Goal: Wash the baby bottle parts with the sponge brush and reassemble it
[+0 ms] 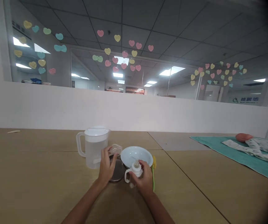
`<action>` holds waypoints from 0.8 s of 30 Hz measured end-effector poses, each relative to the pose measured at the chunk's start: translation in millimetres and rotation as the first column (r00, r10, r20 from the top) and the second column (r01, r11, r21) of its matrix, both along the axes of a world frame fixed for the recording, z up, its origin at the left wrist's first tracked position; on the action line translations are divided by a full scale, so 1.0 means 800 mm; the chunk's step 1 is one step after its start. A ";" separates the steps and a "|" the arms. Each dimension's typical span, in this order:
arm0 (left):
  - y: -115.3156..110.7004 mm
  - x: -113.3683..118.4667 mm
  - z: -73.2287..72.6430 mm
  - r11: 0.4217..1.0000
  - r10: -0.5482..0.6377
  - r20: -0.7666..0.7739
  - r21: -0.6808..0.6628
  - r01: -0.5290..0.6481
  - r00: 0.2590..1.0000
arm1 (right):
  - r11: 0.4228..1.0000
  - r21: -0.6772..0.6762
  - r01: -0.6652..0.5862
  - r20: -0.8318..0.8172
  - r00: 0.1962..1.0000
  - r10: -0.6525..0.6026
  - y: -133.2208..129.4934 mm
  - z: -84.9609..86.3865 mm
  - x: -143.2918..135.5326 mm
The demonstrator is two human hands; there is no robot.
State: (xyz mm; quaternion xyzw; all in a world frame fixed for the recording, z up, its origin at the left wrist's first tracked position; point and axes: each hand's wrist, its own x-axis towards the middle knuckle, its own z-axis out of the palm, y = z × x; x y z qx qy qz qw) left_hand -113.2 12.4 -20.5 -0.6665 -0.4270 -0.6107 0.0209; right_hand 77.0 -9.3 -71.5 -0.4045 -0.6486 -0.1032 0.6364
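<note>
My right hand (144, 179) is closed around a white bottle top (136, 169) with a side handle and a pale nipple, over the near edge of a white bowl (136, 153). My left hand (106, 166) holds a clear, cup-like cover (116, 149) between thumb and fingers, just left of the bowl. Beneath and beside the left hand lies a dark round dish (118, 171). A translucent pitcher (94, 149) with a handle stands behind the left hand. To the right of the bowl is a yellow-headed brush (154, 162) with a green handle.
On the wooden table (54, 174), a green cloth (218, 147) lies at the right with patterned fabric (264, 147) and a reddish-brown round object (243, 137) on it. A small flat piece (13, 131) rests at the far left. A white wall (54, 109) with windows stands behind.
</note>
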 end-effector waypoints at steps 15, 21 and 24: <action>-0.035 0.058 -0.039 0.943 -0.307 -0.256 0.046 0.329 0.917 | 0.995 0.010 0.098 0.046 0.994 -0.098 -0.003 0.003 0.000; -0.036 0.062 -0.055 0.934 -0.345 -0.273 0.001 0.358 0.898 | 0.995 0.026 0.099 0.072 0.992 -0.101 0.000 0.001 0.003; -0.040 0.060 -0.052 0.931 -0.356 -0.290 -0.033 0.363 0.888 | 0.993 0.073 0.096 0.123 0.987 -0.105 0.000 0.003 0.006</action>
